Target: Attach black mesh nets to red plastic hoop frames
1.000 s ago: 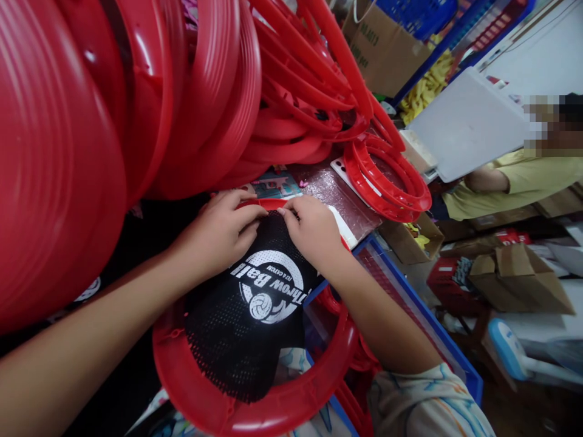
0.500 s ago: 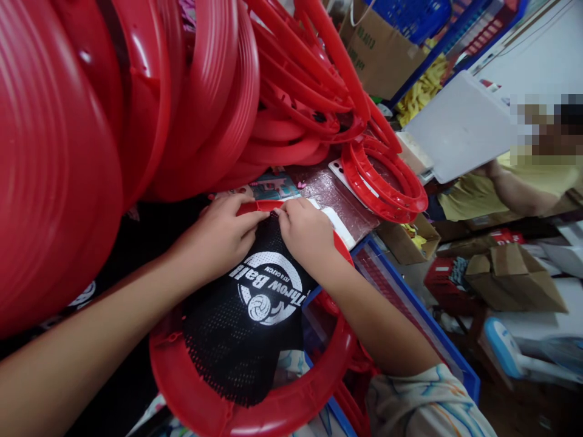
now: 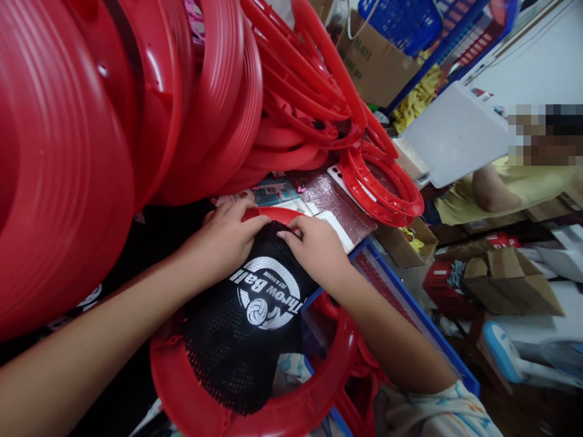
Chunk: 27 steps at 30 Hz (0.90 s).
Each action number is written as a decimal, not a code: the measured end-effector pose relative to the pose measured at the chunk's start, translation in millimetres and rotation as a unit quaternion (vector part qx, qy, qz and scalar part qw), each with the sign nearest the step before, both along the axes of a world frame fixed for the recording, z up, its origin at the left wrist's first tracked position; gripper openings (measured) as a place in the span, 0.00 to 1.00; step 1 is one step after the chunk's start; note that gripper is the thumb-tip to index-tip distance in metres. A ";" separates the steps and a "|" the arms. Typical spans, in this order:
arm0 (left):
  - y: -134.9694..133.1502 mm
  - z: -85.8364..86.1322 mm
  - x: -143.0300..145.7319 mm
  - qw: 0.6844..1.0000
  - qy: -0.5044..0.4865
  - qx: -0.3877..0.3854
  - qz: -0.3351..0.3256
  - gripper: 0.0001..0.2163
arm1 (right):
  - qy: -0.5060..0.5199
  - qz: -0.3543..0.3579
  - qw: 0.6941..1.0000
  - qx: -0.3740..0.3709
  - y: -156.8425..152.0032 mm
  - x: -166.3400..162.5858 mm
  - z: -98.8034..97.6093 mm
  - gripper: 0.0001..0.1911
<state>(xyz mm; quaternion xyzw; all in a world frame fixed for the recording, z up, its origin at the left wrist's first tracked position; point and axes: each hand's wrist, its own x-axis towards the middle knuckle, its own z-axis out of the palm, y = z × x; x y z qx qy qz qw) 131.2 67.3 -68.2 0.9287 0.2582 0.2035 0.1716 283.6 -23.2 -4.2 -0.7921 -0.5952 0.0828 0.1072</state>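
Observation:
A black mesh net point(image 3: 237, 340) printed with a white "Throw Ball" logo lies across a red plastic ring point(image 3: 255, 413) in front of me. My left hand point(image 3: 225, 238) and my right hand point(image 3: 314, 249) meet at the ring's far edge. Both have curled fingers pinching the top edge of the net against the red rim there. The fingertips almost touch each other.
A tall stack of red plastic rings point(image 3: 136, 103) looms at the left and top. Two more red rings point(image 3: 382, 182) lie at centre right. A blue crate point(image 3: 410, 315) is under my right arm. Cardboard boxes point(image 3: 514, 279) stand at right, and a person in a yellow shirt point(image 3: 514, 182) holds a white board point(image 3: 455, 133).
My hands have shifted slightly along the far rim, still pinching the net. The view has tilted a little. The person at right has lowered an arm.

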 end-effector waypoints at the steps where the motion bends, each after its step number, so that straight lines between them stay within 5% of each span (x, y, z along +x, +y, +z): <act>1: -0.1 0.4 0.1 1.000 0.000 0.000 0.001 0.17 | 0.011 -0.007 1.000 0.003 -1.0 2.0 -0.1 0.10; 27: -3.0 -0.4 1.2 0.998 0.062 0.027 -0.002 0.22 | -0.070 -0.042 0.996 -0.048 12.8 16.5 1.4 0.12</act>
